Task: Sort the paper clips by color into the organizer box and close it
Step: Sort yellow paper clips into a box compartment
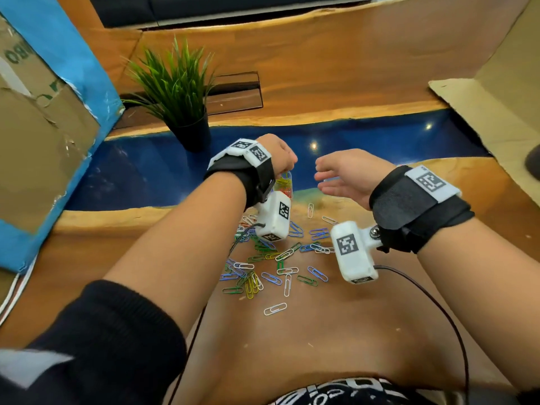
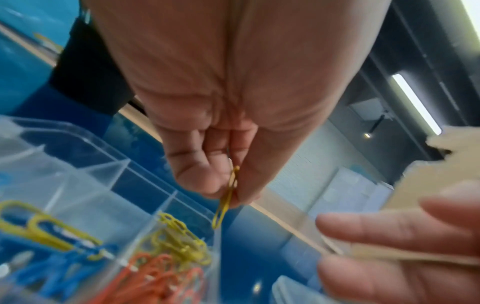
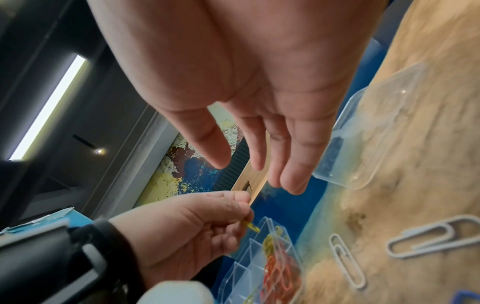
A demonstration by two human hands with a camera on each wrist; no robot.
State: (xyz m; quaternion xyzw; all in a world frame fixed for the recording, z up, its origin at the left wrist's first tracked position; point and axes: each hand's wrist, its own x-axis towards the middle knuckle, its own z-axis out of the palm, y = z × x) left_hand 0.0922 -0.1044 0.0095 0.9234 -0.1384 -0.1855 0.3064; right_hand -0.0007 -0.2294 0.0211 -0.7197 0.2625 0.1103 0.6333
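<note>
My left hand (image 1: 285,160) (image 2: 228,197) pinches a yellow paper clip (image 2: 225,202) (image 3: 251,225) just above the clear organizer box (image 2: 78,172) (image 3: 259,265) (image 1: 285,185). The box's compartments hold yellow clips (image 2: 179,242), orange clips (image 2: 155,277) and blue clips (image 2: 64,273). My right hand (image 1: 336,176) (image 3: 259,160) hovers open beside the left one, fingers straight, holding nothing. A loose pile of paper clips (image 1: 271,258) in green, blue, white and yellow lies on the wooden table near my wrists. In the head view the left hand hides most of the box.
A clear plastic lid (image 3: 376,131) lies on the table to the right of the box. A potted plant (image 1: 178,92) stands behind the hands. A cardboard box with blue tape (image 1: 43,127) sits at the left, and cardboard sheets (image 1: 496,106) at the right.
</note>
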